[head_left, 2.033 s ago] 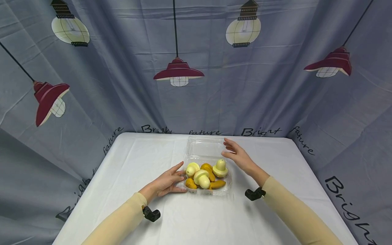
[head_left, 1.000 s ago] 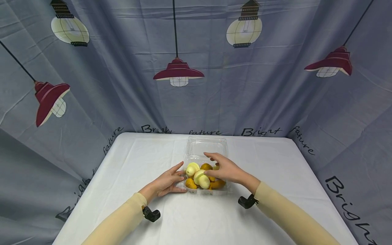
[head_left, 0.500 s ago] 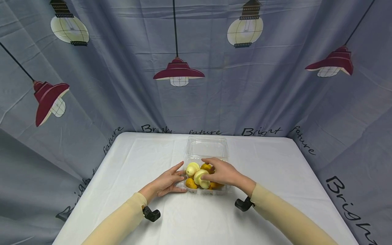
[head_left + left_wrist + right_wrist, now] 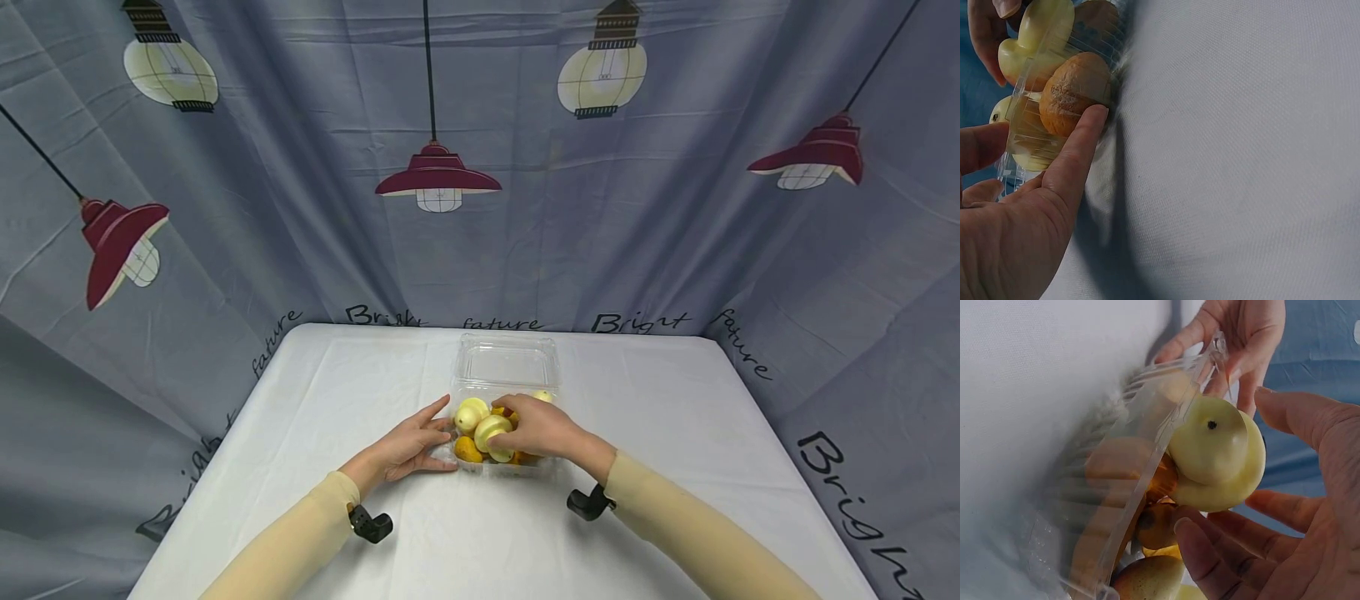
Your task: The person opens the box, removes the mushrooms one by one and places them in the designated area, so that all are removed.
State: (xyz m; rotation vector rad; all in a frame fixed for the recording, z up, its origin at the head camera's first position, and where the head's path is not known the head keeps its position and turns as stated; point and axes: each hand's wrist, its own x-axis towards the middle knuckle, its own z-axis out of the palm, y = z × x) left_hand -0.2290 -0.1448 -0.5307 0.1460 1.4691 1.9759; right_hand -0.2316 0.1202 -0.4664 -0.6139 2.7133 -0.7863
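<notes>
In the head view a clear hinged plastic box (image 4: 517,470) stands on the table, its lid (image 4: 506,362) folded back. Inside lie pale-yellow mushroom-shaped pieces and orange-brown pieces that look like small fruit. My left hand (image 4: 405,442) rests against the box's left side, fingers spread, a fingertip beside a brown piece (image 4: 1075,94) seen through the wall. My right hand (image 4: 543,429) reaches over the box. Its thumb and fingers spread around the middle mushroom-shaped piece (image 4: 1210,447), with a gap visible at the thumb. The hand hides part of the contents.
A white cloth covers the table (image 4: 450,542). Another pale-yellow piece (image 4: 471,414) lies at the box's left, and one (image 4: 542,396) shows behind my right hand. A grey-blue curtain (image 4: 510,233) printed with lamps hangs behind the table.
My right hand has come from beside the lid down over the box and leftward to the middle mushroom-shaped piece. My left hand stays at the box's left side.
</notes>
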